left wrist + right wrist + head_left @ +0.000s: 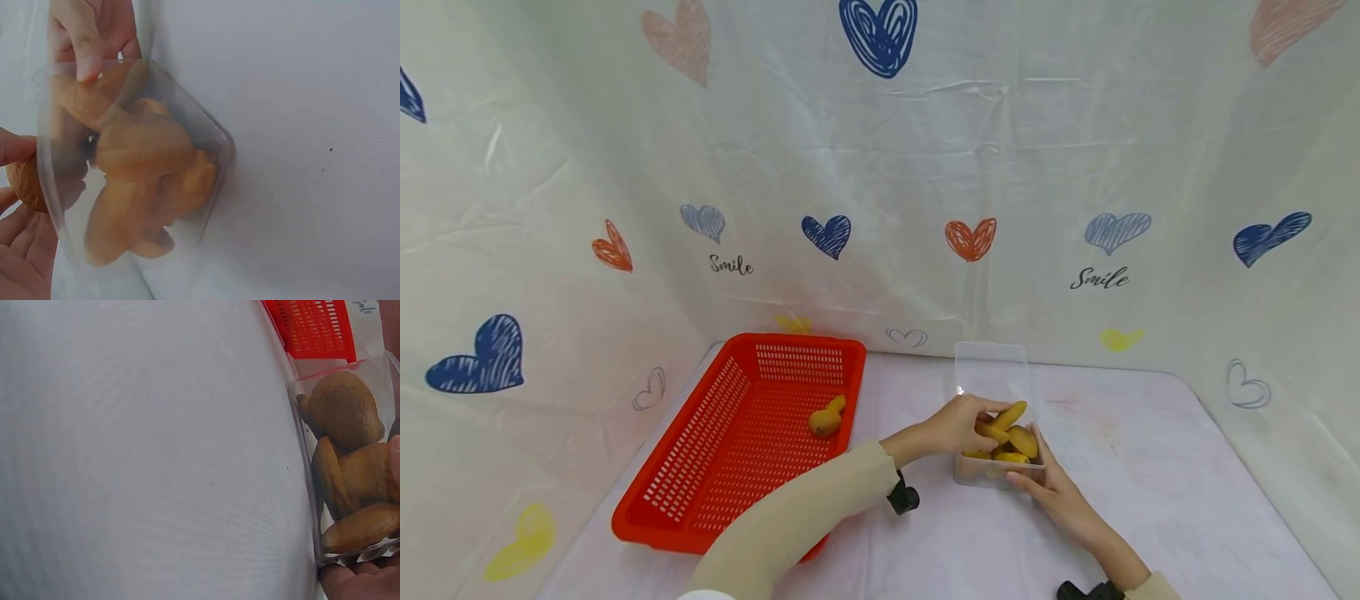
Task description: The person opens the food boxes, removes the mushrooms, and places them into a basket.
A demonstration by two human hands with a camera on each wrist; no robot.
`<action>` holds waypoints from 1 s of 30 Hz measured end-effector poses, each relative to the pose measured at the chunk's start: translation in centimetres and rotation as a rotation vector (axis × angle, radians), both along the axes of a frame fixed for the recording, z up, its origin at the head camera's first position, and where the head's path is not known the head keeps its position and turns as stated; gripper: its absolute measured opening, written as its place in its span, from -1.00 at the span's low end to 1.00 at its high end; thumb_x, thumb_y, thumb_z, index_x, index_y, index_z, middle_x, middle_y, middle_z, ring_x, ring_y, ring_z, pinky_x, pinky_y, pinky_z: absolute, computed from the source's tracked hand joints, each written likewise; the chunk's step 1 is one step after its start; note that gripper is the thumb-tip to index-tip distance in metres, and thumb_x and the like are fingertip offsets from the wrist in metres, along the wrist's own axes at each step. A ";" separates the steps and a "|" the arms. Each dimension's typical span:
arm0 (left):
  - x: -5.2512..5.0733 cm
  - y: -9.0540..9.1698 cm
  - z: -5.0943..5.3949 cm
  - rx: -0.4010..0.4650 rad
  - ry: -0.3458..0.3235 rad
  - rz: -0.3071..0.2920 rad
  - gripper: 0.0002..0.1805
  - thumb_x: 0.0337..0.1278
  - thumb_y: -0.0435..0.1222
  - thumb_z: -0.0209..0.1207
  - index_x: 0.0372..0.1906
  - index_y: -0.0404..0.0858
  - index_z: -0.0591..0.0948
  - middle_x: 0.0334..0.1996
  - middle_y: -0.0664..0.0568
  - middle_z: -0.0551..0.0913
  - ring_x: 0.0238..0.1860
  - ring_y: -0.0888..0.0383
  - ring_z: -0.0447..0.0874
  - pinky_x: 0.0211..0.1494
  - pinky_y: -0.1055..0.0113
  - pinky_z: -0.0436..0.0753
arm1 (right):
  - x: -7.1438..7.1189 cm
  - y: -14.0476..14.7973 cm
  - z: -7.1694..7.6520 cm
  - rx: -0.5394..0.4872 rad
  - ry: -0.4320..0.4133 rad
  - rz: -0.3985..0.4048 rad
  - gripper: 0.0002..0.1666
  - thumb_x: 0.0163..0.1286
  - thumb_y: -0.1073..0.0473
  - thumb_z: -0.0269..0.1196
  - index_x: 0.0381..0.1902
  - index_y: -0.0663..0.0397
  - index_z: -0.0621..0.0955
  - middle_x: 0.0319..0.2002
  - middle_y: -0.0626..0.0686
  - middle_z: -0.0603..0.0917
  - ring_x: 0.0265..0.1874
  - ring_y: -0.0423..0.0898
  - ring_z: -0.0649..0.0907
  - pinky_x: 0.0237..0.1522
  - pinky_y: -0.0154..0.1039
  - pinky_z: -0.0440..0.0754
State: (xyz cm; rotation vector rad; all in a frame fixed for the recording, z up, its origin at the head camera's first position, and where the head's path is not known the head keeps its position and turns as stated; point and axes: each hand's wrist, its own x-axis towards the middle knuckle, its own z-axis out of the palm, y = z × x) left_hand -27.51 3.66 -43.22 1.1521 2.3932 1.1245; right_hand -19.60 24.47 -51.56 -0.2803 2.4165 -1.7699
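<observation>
A clear plastic box (981,473) with its lid (992,362) raised at the back stands on the table. Several yellow-brown, potato-like pieces (144,150) lie heaped inside it. My left hand (957,427) reaches in over the box's left side, its thumb and fingers pinching a yellow-brown, potato-like piece (26,184). From the right, my right hand (1056,492) grips the box wall, thumb at the front and fingers along the far side. In the right wrist view, more pieces (347,409) show through the clear wall. The lower part of the held piece is partly hidden by fingers and plastic.
A red perforated basket (700,492) stands left of the box, under my left forearm. Two more yellow-brown pieces (825,422) lie together at its right side. A white sheet (910,558) covers the table, and a heart-printed curtain (880,183) hangs behind and at both sides.
</observation>
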 end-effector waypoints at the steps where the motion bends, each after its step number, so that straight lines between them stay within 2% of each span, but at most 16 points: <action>1: 0.1 -0.1 0.2 0.005 -0.011 0.003 -0.31 0.12 -0.51 0.36 0.39 -0.31 0.45 0.27 -0.05 0.55 0.07 0.26 0.63 -0.02 0.61 0.56 | 0.0 0.0 0.0 0.000 -0.001 0.001 0.12 0.49 0.14 0.22 0.59 0.08 -0.33 0.56 0.31 -0.33 0.45 0.30 0.10 0.02 -0.56 0.43; 8: 0.5 -0.8 1.4 0.064 -0.041 -0.001 -0.31 0.14 -0.48 0.36 0.40 -0.33 0.42 0.31 -0.07 0.51 0.12 0.24 0.62 0.04 0.58 0.56 | -0.1 -0.1 -0.1 -0.005 0.008 0.007 0.11 0.50 0.17 0.21 0.59 0.10 -0.33 0.55 0.34 -0.33 0.38 0.31 0.22 0.01 -0.54 0.46; 17: 0.5 -2.0 3.4 0.168 -0.103 0.008 -0.32 0.14 -0.49 0.35 0.39 -0.34 0.42 0.32 -0.08 0.50 0.11 0.23 0.63 0.11 0.53 0.54 | -0.1 0.2 0.3 0.046 -0.003 0.009 0.11 0.51 0.12 0.20 0.58 0.07 -0.36 0.55 0.35 -0.31 0.47 0.36 0.00 0.18 -0.27 0.46; 19: 0.5 -2.5 3.9 0.186 -0.122 0.004 -0.32 0.14 -0.50 0.34 0.39 -0.35 0.42 0.32 -0.09 0.50 0.12 0.21 0.63 0.13 0.51 0.55 | -0.1 0.2 0.3 0.050 0.003 0.010 0.11 0.51 0.13 0.20 0.58 0.09 -0.35 0.55 0.35 -0.30 0.47 0.37 -0.03 0.19 -0.31 0.43; 25: 0.1 -4.2 5.1 0.210 -0.144 0.017 -0.32 0.17 -0.50 0.32 0.41 -0.35 0.39 0.33 -0.11 0.48 0.16 0.11 0.61 0.18 0.44 0.55 | -0.1 0.3 0.3 0.042 0.011 0.013 0.11 0.50 0.14 0.21 0.58 0.12 -0.34 0.55 0.34 -0.32 0.47 0.38 -0.08 0.05 -0.59 0.35; 27: -0.2 -5.0 5.4 0.224 -0.155 0.032 -0.32 0.18 -0.52 0.31 0.42 -0.35 0.39 0.32 -0.13 0.49 0.16 0.09 0.61 0.18 0.41 0.56 | -0.1 0.3 0.3 0.049 0.008 0.012 0.12 0.50 0.14 0.21 0.58 0.11 -0.35 0.55 0.34 -0.32 0.47 0.38 -0.08 0.02 -0.58 0.38; 30: -0.7 -6.2 5.7 0.243 -0.178 0.057 -0.32 0.18 -0.54 0.30 0.42 -0.36 0.39 0.32 -0.15 0.48 0.17 0.06 0.60 0.16 0.37 0.58 | -0.1 0.3 0.3 0.061 0.004 0.009 0.12 0.51 0.13 0.20 0.58 0.08 -0.35 0.56 0.33 -0.31 0.46 0.38 -0.04 0.04 -0.47 0.46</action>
